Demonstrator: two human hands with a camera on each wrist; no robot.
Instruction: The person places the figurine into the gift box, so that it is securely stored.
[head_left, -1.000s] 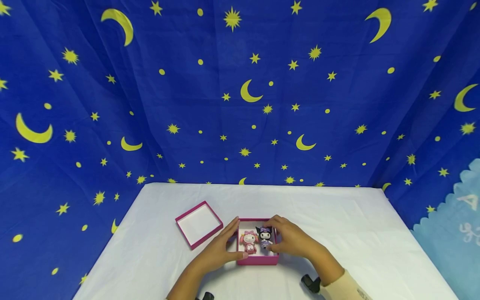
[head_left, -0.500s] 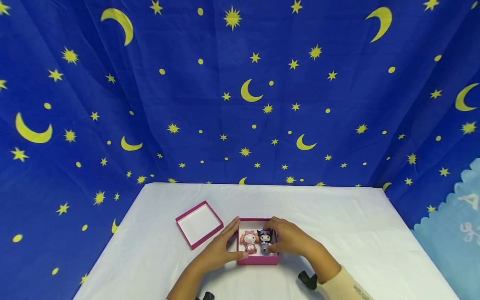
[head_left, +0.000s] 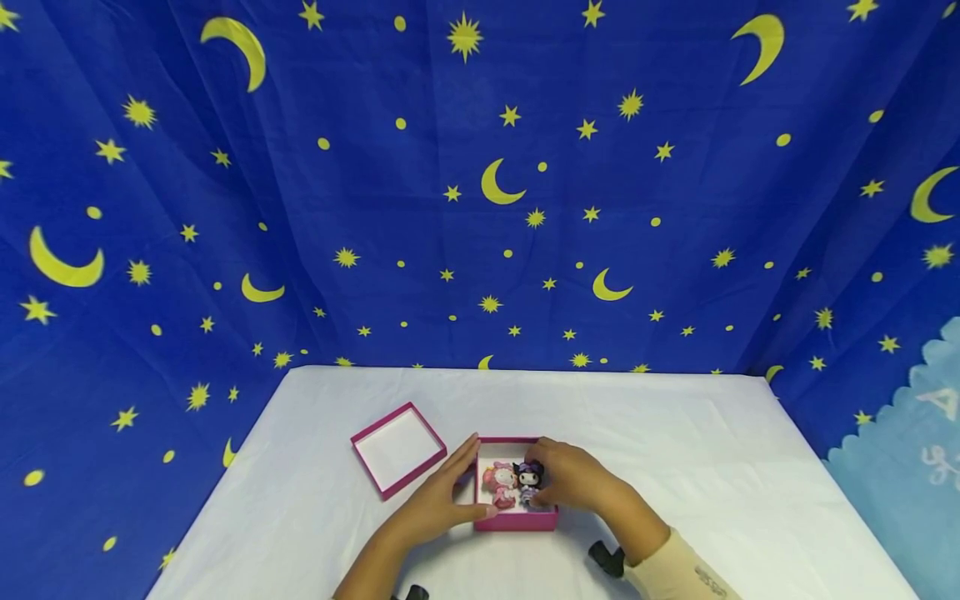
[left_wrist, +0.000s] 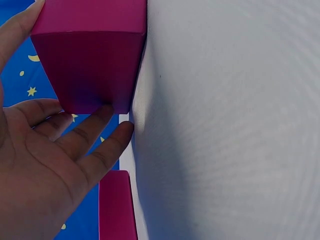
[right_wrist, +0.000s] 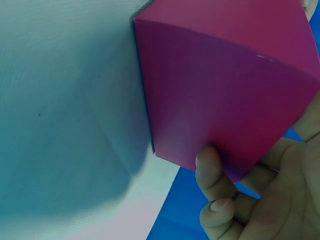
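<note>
Head view alone shows box contents: pink figurine (head_left: 498, 483) and dark-haired figurine (head_left: 529, 481) side by side in magenta box (head_left: 516, 521) on white desk (head_left: 712, 467); lid (head_left: 397, 448) just left. Wrist views show only box outer walls. Left hand (head_left: 435, 500), fingers straight, rests against left wall. Right hand (head_left: 573, 479) curled over right wall, fingertips at dark-haired figurine.

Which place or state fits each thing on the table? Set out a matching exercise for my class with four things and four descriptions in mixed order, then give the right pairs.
Things
1. pink figure
2. dark-haired figure
3. box lid
4. left hand

Descriptions
A. lies open side up, left of the box
B. rests straight-fingered against the box's left wall
C. in the box, on its left side
D. in the box, touched by the right hand

Pairs: 1-C, 2-D, 3-A, 4-B
</note>
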